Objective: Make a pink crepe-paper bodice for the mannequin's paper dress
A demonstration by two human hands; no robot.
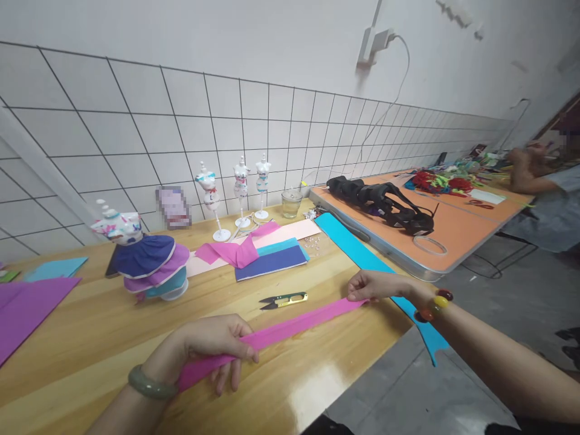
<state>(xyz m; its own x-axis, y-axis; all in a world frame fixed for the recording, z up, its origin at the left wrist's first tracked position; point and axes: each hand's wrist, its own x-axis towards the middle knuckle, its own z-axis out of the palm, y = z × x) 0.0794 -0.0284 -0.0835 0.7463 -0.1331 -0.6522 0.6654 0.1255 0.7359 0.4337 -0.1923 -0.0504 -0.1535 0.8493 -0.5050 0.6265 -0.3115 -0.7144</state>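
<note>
A long pink fabric strip (299, 324) stretches between my hands over the wooden table (326, 368). My left hand (220, 347) has the strip between thumb and fingers near its left part, the other fingers beneath it. At the right end, my right hand (369, 286) pinches the strip with its fingers closed. Thread snips (284, 300) lie just behind the strip. A long turquoise strip (362, 254) runs under my right wrist and hangs over the table edge. A small dress form (149, 257) with layered blue, purple and teal ruffles stands at the left.
Three small dress forms (209, 193) stand by the grid wall near a glass jar (291, 203). Folded blue (272, 263) and pink fabrics lie mid-table, purple cloth (27, 308) at left. An orange table (408, 211) holds a black strapped object (380, 202). Another person's arm shows far right.
</note>
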